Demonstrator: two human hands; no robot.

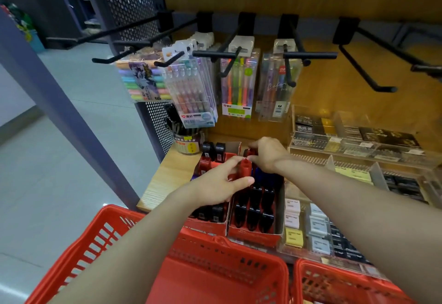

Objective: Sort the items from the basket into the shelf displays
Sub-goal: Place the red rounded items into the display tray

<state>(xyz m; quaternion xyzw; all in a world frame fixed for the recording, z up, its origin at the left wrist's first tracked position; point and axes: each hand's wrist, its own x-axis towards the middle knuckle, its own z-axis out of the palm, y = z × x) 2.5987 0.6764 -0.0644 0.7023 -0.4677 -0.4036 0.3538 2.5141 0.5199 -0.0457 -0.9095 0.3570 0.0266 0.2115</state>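
Two red cardboard display boxes stand side by side on the wooden shelf; the right box (254,236) holds rows of black items, the left box (210,165) holds red and black ones. My left hand (220,185) grips a small red item (244,168) over the boxes. My right hand (267,154) reaches in from the right, its fingers curled round another red item (250,152) at the back of the right box. A red basket (191,268) sits below, its inside bare in view.
Black hooks (239,54) above carry packs of coloured pens (191,91). Clear trays of erasers (308,227) and pen boxes (354,141) fill the shelf at right. A second red basket (339,284) is at lower right. A pen tub (186,141) stands behind the boxes.
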